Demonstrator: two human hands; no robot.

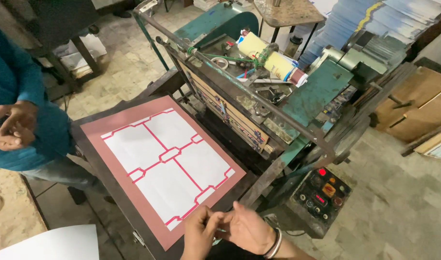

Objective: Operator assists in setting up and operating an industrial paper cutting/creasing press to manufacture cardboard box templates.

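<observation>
A print workshop: a worn green die-cutting press (259, 91), control box (321, 195), stacked paper sheets (398, 19).

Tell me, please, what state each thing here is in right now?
White sheet with red outline pattern: lying flat on the reddish-brown board.
Left hand: empty, fingers touching the right hand.
Red round lamp on the dark control box: lit.
Cream cylindrical roll: lying on its side on the green metal machine.
</observation>
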